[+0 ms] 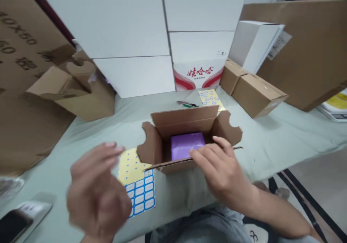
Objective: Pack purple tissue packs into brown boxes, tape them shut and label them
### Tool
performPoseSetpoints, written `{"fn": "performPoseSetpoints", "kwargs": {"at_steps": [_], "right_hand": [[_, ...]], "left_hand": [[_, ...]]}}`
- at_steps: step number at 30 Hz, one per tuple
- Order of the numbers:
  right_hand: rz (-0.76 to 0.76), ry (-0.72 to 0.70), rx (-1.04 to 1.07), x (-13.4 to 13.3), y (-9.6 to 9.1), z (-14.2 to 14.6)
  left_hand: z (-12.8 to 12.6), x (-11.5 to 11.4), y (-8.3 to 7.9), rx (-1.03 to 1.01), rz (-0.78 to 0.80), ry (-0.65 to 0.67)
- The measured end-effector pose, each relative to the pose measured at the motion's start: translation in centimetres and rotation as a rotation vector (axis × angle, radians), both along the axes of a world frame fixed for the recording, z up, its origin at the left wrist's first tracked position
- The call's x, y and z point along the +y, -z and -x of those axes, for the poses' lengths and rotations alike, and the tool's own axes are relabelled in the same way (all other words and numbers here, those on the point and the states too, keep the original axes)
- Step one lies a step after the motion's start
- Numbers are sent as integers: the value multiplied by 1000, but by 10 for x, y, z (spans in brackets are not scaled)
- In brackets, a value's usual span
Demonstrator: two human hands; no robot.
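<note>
An open brown cardboard box (185, 120) stands in front of me, its flaps raised and the notched side flaps spread outward. Inside it lies a smaller purple box (187, 144). My right hand (219, 165) is at the near right edge of the cardboard box, its fingers bent over the rim close to the purple box. Whether the fingertips touch the purple box I cannot tell. My left hand (99, 189) hovers left of the box, apart from it and smeared by motion. Beneath and beyond it is a sheet of blue-bordered labels (141, 192) on yellow backing.
White cartons (132, 75) are stacked at the back. Another open cardboard box (89, 98) stands at left, a closed brown box (252, 87) at right. Pens (188, 104) and a yellow sticker sheet (210, 98) lie behind the box. A phone (15, 223) is at lower left.
</note>
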State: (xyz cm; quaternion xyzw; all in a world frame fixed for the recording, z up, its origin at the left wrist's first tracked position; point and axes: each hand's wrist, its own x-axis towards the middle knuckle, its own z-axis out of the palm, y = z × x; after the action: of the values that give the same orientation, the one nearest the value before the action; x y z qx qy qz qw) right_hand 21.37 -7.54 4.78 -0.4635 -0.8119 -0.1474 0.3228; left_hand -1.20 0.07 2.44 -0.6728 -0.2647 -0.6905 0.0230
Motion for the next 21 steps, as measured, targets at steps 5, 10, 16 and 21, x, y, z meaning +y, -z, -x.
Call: {"fn": "performPoseSetpoints", "kwargs": {"at_steps": [5,10,16,21], "right_hand": [[-164,-99,135,-13,9,-3],[-134,59,668,-24,44,-57],[438,48,828,16,95,-107],[666,-78,777,32,100,-113]], "left_hand": [[-3,-27,-12,686,247,66],[1,-18,10,432,312,49],[4,-16,13,413,301,26],[-4,-22,14,328,461,-100]]}}
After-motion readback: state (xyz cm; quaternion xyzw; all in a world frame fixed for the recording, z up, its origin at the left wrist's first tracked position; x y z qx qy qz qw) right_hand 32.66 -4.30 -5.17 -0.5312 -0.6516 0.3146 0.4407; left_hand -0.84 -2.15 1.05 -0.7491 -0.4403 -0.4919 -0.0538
